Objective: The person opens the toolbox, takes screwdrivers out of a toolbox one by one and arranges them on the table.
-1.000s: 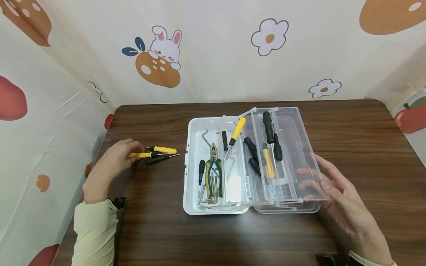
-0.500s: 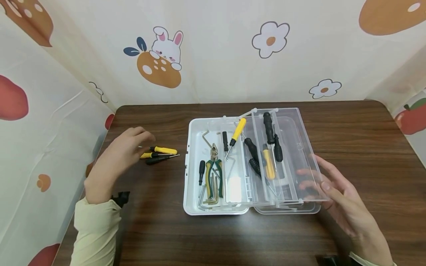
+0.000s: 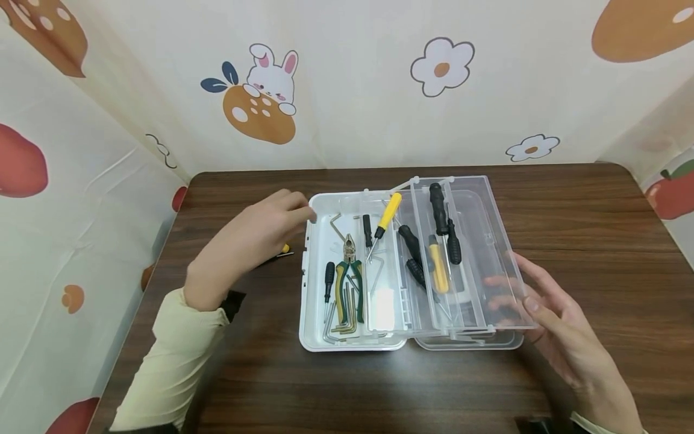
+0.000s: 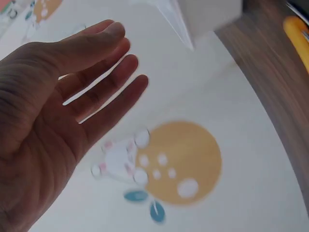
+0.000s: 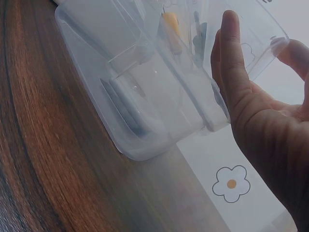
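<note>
My left hand [image 3: 249,241] hovers at the left rim of a white toolbox [image 3: 321,241]. Its fingers [image 4: 116,106] are loosely extended with nothing between them in the left wrist view. My right hand [image 3: 575,343] grips the right edge of a clear divided tray [image 3: 490,241], thumb on one side and fingers behind. In the tray lie black screwdrivers [image 3: 438,208] and a yellow-handled one [image 3: 438,268]. Green-handled pliers [image 3: 340,289], hex keys [image 3: 352,313], a small black screwdriver [image 3: 329,274] and a yellow screwdriver [image 3: 389,211] are in or over the toolbox.
Loose screwdrivers lie on the wooden table [image 3: 282,386] left of the toolbox, mostly hidden by my left hand; one yellow handle [image 3: 285,248] peeks out. Below the raised tray, a clear lid [image 3: 466,345] rests on the table. A patterned curtain [image 3: 358,108] stands behind.
My left hand has let go of a yellow screwdriver among the loose ones, lifted off and moved right to the toolbox's rim. The right hand and tray have stayed in place.
</note>
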A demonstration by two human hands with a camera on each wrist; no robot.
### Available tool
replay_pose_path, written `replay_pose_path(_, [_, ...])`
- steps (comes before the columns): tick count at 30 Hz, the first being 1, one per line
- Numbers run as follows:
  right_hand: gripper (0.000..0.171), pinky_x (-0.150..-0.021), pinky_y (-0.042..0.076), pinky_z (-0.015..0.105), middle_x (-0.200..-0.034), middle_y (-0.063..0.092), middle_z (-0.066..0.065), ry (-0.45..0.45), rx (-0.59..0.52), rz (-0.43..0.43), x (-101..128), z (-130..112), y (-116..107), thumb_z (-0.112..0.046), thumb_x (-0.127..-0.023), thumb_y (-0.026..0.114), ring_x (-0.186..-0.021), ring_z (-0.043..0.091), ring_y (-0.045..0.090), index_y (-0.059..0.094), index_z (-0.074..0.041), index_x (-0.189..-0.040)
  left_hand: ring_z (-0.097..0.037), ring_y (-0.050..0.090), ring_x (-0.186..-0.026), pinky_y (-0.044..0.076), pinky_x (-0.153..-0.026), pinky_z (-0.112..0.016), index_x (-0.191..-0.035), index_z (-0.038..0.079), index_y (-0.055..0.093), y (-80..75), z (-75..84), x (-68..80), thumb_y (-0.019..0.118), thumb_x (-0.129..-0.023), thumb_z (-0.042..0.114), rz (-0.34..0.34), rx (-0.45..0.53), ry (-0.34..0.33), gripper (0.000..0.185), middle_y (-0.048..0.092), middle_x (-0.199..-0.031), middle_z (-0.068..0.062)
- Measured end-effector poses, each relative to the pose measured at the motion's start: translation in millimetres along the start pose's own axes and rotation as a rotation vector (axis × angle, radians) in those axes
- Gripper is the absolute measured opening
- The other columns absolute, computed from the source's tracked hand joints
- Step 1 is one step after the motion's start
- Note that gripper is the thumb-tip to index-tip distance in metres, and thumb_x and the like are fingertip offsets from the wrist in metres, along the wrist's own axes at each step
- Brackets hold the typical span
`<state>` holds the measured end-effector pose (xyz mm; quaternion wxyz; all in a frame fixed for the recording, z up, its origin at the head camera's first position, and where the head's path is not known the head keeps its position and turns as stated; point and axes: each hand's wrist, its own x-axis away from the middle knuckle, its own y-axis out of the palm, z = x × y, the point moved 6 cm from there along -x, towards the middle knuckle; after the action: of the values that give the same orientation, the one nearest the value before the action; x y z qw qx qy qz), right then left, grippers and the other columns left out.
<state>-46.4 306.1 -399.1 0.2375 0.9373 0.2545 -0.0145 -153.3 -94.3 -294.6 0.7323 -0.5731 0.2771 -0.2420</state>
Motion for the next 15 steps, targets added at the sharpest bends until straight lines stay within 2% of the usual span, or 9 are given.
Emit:
replay_pose_path(4, [0.062, -0.093, 0.062, 0.041, -0.151, 0.056, 0.014, 0.019, 0.030, 0.014, 1, 0, 0, 0.005, -0.109, 0.022, -0.120, 0.024, 0.069, 0.006, -0.008, -0.167, -0.023, 0.061, -0.110, 0.062, -0.087, -0.035, -0.118, 0.013, 0.073, -0.3, 15.7, -20.5, 0.080, -0.085, -0.008, -0.015, -0.022, 0.072, 0.039, 0.068, -0.117, -0.007])
replay_pose_path(7, [0.062, -0.094, 0.062, 0.041, -0.152, 0.055, 0.015, 0.010, 0.008, 0.006, 0, 0, 0, 0.005, -0.109, 0.022, -0.121, 0.025, 0.069, 0.005, -0.007, -0.167, -0.023, 0.062, -0.110, 0.062, -0.085, -0.034, -0.117, 0.012, 0.073, 0.6, 24.0, -34.6, 0.077, -0.087, -0.009, -0.015, -0.048, 0.118, 0.037, 0.068, -0.118, -0.007])
replay_pose_path(12, [0.062, -0.094, 0.062, 0.040, -0.152, 0.054, 0.017, -0.014, -0.033, -0.016, -1, 0, 2, 0.006, -0.109, 0.020, -0.122, 0.026, 0.068, 0.004, -0.006, -0.167, -0.022, 0.061, -0.110, 0.062, -0.076, -0.031, -0.118, 0.012, 0.072, 6.3, 32.3, -52.2, 0.070, -0.089, -0.014, -0.002, -0.120, 0.199, 0.039, 0.066, -0.117, -0.006])
replay_pose_path(15, [0.062, -0.094, 0.062, 0.041, -0.152, 0.054, 0.018, -0.015, -0.038, -0.019, -1, 0, 2, 0.007, -0.108, 0.020, -0.122, 0.027, 0.068, 0.004, -0.005, -0.167, -0.022, 0.061, -0.112, 0.062, -0.080, -0.030, -0.121, 0.011, 0.071, 11.2, 35.0, -61.7, 0.070, -0.089, -0.013, 0.018, -0.160, 0.252, 0.040, 0.066, -0.120, -0.006])
